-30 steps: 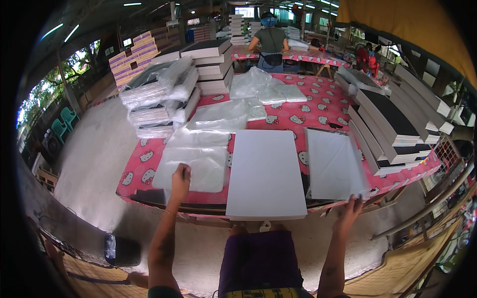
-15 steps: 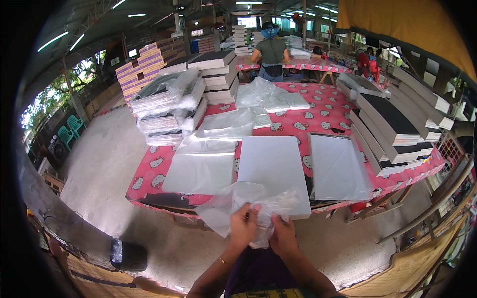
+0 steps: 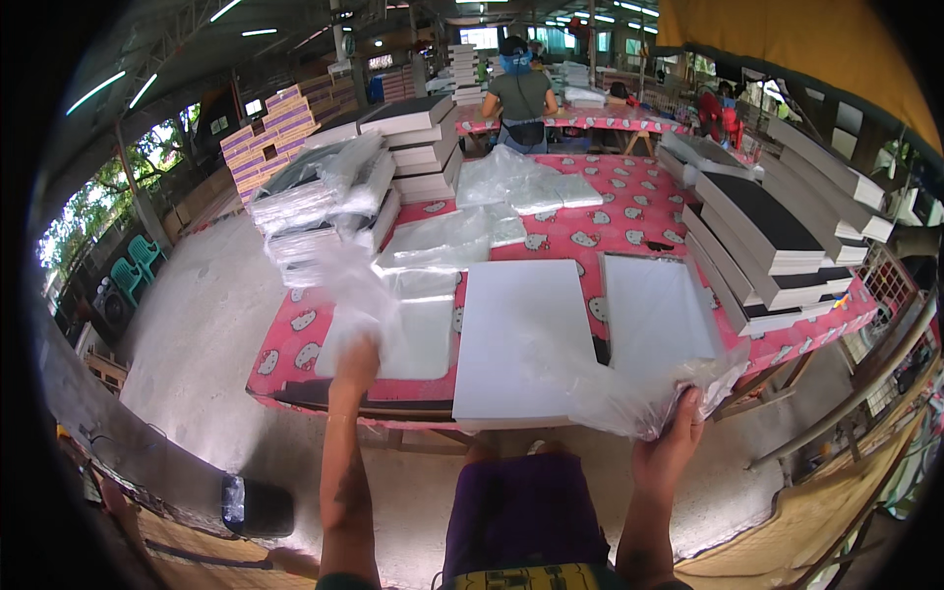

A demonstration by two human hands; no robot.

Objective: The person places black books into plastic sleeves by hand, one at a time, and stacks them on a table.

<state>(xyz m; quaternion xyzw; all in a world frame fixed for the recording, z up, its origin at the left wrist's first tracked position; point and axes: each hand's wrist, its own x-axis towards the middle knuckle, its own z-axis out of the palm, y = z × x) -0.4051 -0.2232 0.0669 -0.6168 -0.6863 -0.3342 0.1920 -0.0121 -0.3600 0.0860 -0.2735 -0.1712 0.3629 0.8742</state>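
Observation:
My left hand grips a crumpled clear plastic piece, smeared by motion, over the left part of the table. Out to the right, my right hand pinches a clear plastic bag that trails left to the front of a thick white paper stack. That stack lies squarely at the table's front edge between my hands. Beyond my right hand is a flat white block in clear plastic. Flat clear plastic bags lie under and beside the piece in my left hand.
Plastic-wrapped stacks and dark-topped paper blocks stand at the table's back left. More dark-topped blocks pile up on the right. A pink patterned cloth covers the table. Farther off, a person stands at another table.
My hands, close together at the front before, have spread apart. The left swung left and up with one plastic piece; the right moved right with another. The white stack's top is now uncovered.

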